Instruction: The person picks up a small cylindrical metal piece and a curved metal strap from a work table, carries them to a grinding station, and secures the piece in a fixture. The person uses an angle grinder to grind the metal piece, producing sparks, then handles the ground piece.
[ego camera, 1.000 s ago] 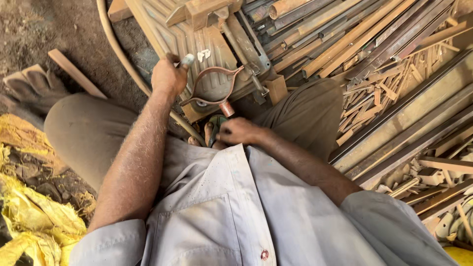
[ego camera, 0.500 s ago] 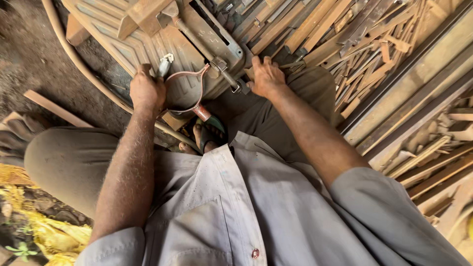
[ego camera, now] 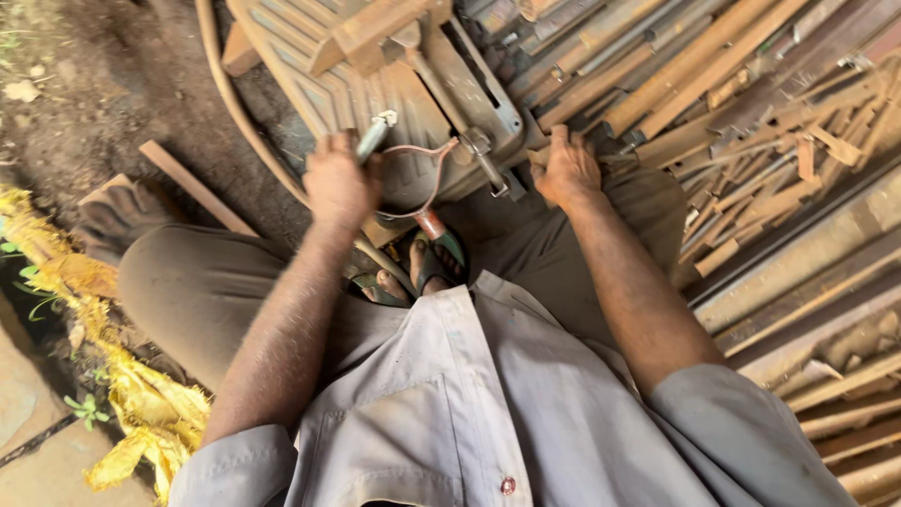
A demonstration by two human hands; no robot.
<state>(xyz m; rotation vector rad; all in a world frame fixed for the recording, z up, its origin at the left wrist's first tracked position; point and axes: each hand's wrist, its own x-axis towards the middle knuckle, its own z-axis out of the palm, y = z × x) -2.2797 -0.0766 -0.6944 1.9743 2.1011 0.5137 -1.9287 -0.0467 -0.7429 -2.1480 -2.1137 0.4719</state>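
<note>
My left hand (ego camera: 338, 183) is closed around a silver metal handle (ego camera: 375, 133) that sticks up past my fingers. Just right of it a curved rusty metal strap (ego camera: 424, 178) stands over a ribbed metal block (ego camera: 343, 89). My right hand (ego camera: 568, 171) rests at the near edge of a pile of rusty bars (ego camera: 713, 66), fingers curled over a short rusty piece (ego camera: 539, 156). A long bolt-like rod (ego camera: 474, 150) lies between the two hands. My feet in green sandals (ego camera: 434, 258) show below the strap.
A curved tan hose (ego camera: 235, 113) runs along the block's left side. A wooden slat (ego camera: 195, 186) lies on the dirt at left. Crumpled yellow material (ego camera: 141, 404) lies at lower left. Long rusty beams (ego camera: 807, 272) fill the right side.
My right hand left the spot near my lap and reached up right to the bar pile, where it now grips a piece. My left hand stays on the handle.
</note>
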